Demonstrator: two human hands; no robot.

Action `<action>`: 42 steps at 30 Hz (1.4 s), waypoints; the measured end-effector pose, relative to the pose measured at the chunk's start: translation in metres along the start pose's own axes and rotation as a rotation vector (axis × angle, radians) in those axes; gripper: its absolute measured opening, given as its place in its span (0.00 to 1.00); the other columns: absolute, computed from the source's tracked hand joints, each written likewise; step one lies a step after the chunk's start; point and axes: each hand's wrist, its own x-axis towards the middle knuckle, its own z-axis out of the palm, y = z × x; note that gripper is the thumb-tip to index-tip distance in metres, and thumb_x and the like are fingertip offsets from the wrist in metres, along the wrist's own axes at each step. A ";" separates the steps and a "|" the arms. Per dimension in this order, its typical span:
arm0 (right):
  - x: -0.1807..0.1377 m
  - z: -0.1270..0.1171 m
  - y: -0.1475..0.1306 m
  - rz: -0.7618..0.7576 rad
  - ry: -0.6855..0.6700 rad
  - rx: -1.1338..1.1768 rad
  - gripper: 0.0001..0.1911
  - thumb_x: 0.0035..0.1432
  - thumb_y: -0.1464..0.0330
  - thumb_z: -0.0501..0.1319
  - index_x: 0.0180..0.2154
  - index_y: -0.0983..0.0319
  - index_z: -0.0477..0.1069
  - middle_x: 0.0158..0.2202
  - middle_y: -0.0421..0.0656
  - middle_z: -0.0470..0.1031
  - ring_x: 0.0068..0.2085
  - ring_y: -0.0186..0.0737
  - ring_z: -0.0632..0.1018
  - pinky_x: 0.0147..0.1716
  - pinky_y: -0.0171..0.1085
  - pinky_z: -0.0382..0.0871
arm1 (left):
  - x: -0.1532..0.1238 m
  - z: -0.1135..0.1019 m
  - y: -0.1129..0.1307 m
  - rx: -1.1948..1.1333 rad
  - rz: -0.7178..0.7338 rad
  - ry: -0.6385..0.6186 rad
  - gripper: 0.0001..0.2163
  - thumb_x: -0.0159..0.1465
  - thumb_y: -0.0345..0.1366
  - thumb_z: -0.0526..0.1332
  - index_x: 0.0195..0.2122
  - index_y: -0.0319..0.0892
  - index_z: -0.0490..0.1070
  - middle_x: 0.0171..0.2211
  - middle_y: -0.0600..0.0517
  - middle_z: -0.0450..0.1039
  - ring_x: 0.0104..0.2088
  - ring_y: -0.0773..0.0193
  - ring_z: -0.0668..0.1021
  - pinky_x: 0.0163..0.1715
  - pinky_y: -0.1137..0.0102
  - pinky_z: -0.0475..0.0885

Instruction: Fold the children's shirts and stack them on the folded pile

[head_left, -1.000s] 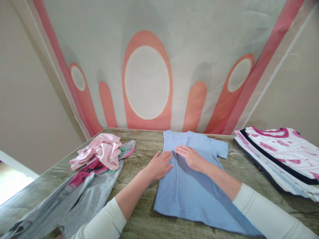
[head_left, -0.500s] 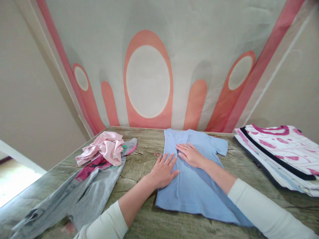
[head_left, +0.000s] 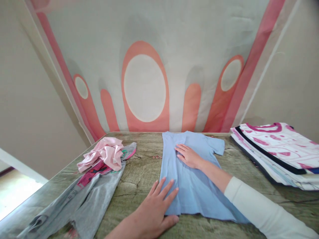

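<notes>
A light blue t-shirt (head_left: 194, 186) lies flat on the wood-grain table (head_left: 142, 166), its left side folded inward. My right hand (head_left: 188, 155) rests flat on the shirt's upper chest, fingers stretched out. My left hand (head_left: 156, 205) lies flat with spread fingers on the shirt's lower left edge, near the hem, partly on the table. Neither hand holds anything.
A loose heap of clothes sits at the left: a pink garment (head_left: 104, 156) on top of a grey one (head_left: 82, 205). A stack of folded white-and-magenta garments (head_left: 276, 149) stands at the right. A wall hanging with coral ovals (head_left: 144, 86) rises behind the table.
My left hand slid down the shirt's left edge from near the chest to the hem. My right hand stayed on the upper chest. The view shifted slightly.
</notes>
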 end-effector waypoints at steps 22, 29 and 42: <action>-0.006 -0.021 0.009 0.180 -0.137 0.025 0.37 0.59 0.47 0.40 0.63 0.63 0.46 0.65 0.49 0.40 0.64 0.52 0.43 0.58 0.53 0.42 | 0.053 -0.040 -0.049 -0.001 -0.052 0.019 0.26 0.67 0.48 0.38 0.64 0.43 0.42 0.64 0.47 0.40 0.63 0.57 0.47 0.60 0.57 0.46; -0.008 -0.015 -0.015 0.038 -0.169 0.066 0.36 0.59 0.47 0.41 0.63 0.59 0.46 0.65 0.47 0.43 0.64 0.50 0.45 0.59 0.52 0.38 | 0.187 -0.027 -0.131 0.206 -0.093 0.256 0.26 0.67 0.46 0.37 0.62 0.38 0.48 0.63 0.43 0.45 0.63 0.58 0.50 0.58 0.58 0.48; -0.007 -0.019 -0.014 0.069 -0.202 0.131 0.36 0.59 0.47 0.42 0.63 0.59 0.46 0.65 0.46 0.42 0.64 0.50 0.44 0.60 0.52 0.35 | 0.248 -0.039 -0.218 0.122 -0.282 0.277 0.30 0.65 0.52 0.36 0.63 0.40 0.43 0.64 0.45 0.39 0.63 0.55 0.47 0.58 0.54 0.44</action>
